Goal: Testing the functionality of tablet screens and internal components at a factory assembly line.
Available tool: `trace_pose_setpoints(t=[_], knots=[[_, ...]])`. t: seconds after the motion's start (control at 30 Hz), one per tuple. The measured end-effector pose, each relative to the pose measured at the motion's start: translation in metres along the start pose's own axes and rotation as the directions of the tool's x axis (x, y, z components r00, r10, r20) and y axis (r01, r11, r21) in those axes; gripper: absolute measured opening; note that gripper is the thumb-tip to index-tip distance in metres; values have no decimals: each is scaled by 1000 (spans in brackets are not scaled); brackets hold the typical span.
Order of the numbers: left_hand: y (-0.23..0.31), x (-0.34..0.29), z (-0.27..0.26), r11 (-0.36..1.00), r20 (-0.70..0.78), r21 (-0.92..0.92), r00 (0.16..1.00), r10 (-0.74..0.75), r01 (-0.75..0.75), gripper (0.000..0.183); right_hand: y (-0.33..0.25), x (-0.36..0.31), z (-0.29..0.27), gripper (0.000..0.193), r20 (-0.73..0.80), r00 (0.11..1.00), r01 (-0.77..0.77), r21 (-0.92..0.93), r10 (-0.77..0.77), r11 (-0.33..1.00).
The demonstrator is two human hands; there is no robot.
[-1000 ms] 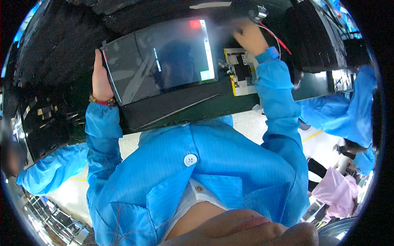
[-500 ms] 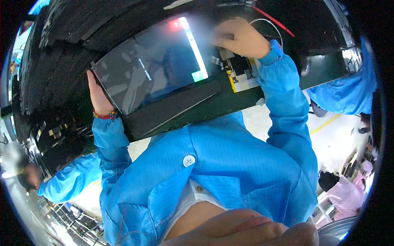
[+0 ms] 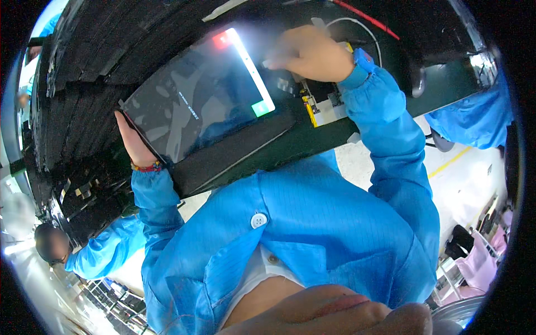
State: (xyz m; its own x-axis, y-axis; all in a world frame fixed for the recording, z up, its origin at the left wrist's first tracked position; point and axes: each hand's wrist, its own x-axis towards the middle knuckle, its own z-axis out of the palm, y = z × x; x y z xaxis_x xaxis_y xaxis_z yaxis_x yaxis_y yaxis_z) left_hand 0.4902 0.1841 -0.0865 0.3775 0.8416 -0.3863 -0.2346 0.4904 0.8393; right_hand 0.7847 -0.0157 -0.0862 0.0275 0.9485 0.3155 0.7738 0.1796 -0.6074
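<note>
Head view: the lit screen panel (image 3: pixel 192 100) is touched along its left edge by the left hand (image 3: pixel 135 145), over the table (image 3: pixel 279 149); the yellow-edged board (image 3: pixel 328 106) to its right could be knocked if the right hand (image 3: pixel 319 56) is lowered carelessly, neither grip being discernible.

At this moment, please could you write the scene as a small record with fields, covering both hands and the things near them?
Left hand: at left edge of display panel; fingers mostly hidden
Right hand: beside panel's lit right edge; fingertips blurred, grip unclear
Panel: dark, white lit strip along right side; red patch near strip's far end, green at near end
Circuit board: yellow-edged, right of panel, partly hidden by right hand
Beyond right wrist: white cable, thin red object
</note>
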Motion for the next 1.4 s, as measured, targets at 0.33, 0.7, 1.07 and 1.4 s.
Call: trace_pose_setpoints(t=[0.33,0.7,1.07,1.4], knots=[[-1,13,-26,963,602,-170,795,-67,210,55,4,1,14,21,9,1000,23,31,-23,999],[2,13,-17,972,347,-145,930,-125,185,56,-4,2,20,21,-85,996,7,44,-3,999],[-1,9,-21,988,286,-55,950,-126,147,57,-7,1,27,25,-47,987,-148,111,154,983],[-6,33,-46,972,538,-85,831,-140,219,50,-1,3,27,20,33,974,-224,74,222,972]])
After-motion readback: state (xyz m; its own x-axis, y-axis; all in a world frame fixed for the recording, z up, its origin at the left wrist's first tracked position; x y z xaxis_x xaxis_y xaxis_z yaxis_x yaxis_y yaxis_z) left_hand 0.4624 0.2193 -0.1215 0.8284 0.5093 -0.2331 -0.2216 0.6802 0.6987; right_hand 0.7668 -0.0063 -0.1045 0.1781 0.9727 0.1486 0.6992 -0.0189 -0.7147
